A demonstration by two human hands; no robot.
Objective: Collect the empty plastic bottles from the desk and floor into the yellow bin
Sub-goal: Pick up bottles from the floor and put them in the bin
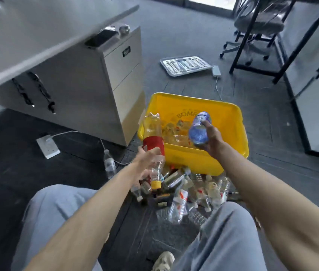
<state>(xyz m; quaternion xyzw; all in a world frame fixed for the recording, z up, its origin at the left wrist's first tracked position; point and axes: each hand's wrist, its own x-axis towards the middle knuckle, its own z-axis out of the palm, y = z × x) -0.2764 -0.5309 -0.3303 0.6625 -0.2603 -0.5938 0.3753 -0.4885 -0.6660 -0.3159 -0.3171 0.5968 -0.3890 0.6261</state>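
Head view, looking down past two knees in grey trousers. The left hand (148, 160) grips a large clear plastic bottle w/ red label & yellow cap (153, 145) just below the label. Its cap end points down toward the person and its crumpled base tilts up beside the bin's left rim. The right hand (213, 141) is wrapped round a smaller bottle w/ blue-purple label (198, 132), held above the bin's near side.

The yellow rectangular plastic bin (192, 159) sits on the dark carpeted floor (17, 153), just beside a grey metal drawer cabinet (96, 85). Inside it are several crushed clear bottles (174, 133). In front of the bin, btwn the knees, a heap of clear empty bottles (190, 192) lies on the floor. A single clear bottle w/ white cap (109, 165) lies apart at left, near a white power strip (48, 146). The pale counter (37, 36) at top left is blurred.
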